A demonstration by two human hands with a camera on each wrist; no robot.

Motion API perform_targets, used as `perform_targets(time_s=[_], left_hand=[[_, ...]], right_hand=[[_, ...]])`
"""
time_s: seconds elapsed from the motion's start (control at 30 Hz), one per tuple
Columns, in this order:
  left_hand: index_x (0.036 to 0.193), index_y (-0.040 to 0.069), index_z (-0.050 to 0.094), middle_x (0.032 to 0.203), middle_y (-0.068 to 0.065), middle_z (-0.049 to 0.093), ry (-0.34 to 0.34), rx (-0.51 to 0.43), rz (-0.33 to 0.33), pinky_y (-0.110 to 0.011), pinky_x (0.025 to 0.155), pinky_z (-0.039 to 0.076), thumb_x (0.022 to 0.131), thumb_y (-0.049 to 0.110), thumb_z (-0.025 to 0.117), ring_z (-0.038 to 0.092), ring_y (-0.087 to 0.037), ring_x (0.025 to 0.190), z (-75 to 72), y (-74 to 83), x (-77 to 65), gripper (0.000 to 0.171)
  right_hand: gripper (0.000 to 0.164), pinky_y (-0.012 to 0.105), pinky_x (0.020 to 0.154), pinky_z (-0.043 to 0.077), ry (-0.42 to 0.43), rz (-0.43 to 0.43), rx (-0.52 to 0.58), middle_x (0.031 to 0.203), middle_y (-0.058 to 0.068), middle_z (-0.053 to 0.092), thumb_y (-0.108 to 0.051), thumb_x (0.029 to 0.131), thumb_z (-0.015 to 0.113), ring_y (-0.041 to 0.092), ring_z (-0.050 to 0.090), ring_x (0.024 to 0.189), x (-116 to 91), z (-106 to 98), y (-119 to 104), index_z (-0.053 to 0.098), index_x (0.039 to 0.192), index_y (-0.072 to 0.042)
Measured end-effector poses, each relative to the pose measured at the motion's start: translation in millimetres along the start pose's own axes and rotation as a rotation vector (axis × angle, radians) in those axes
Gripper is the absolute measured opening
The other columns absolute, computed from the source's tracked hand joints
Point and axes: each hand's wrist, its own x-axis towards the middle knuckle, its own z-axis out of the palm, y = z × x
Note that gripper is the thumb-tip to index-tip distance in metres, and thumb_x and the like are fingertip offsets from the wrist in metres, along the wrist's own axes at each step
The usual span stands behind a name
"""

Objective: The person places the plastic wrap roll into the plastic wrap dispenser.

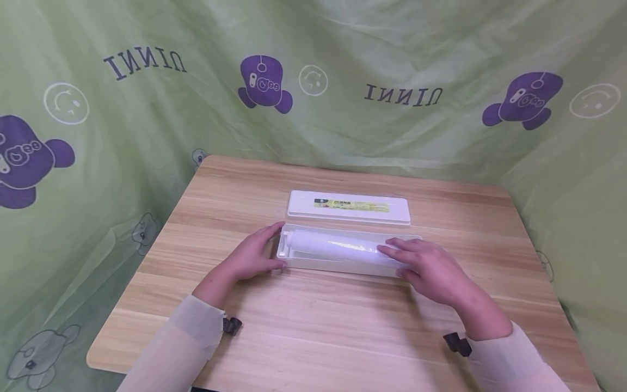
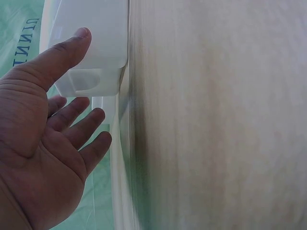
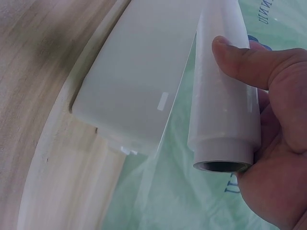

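Note:
A long white box (image 1: pixel 338 265) without its lid lies crosswise on the table. In it, at least at its left end, is a roll of cling film (image 1: pixel 328 245). At the box's left end my left hand (image 1: pixel 252 255) holds it, thumb at the front corner and index finger at the back one. In the left wrist view the thumb lies against the box's side (image 2: pixel 98 43). My right hand (image 1: pixel 431 269) grips the roll near its right end. The right wrist view shows the roll's hollow end (image 3: pixel 223 165) raised above the box rim, the thumb across the film.
Just behind the box lies a white lid (image 1: pixel 299 204) with a yellow-green label. The wooden table (image 1: pixel 313 332) has rounded corners. A green printed curtain (image 1: pixel 343 136) hangs behind it and at both sides.

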Motion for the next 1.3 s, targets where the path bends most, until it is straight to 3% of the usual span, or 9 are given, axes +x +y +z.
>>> perform_targets(time_s=[0.6,1.3], left_hand=[[0.165,0.017,0.029,0.161,-0.01,0.044,-0.002,-0.002,0.002,-0.052,0.123,0.031,0.076,0.042,0.093,0.04,-0.034,0.148,-1.0,3.4,-0.6,0.112],[0.165,0.017,0.029,0.161,-0.011,0.043,0.004,0.008,-0.003,-0.051,0.123,0.03,0.076,0.041,0.093,0.039,-0.033,0.149,0.2,2.3,-0.1,0.111]], right_hand=[[0.068,0.058,0.101,0.052,0.021,-0.047,-0.006,0.142,0.01,0.065,0.0,0.082,0.082,0.036,0.065,0.123,7.8,4.3,1.8,0.065,0.144,-0.021],[0.068,0.058,0.099,0.054,-0.021,-0.044,-0.001,0.142,0.008,0.065,-0.004,0.082,0.085,0.035,0.064,0.125,16.5,7.3,6.3,0.065,0.144,-0.024]])
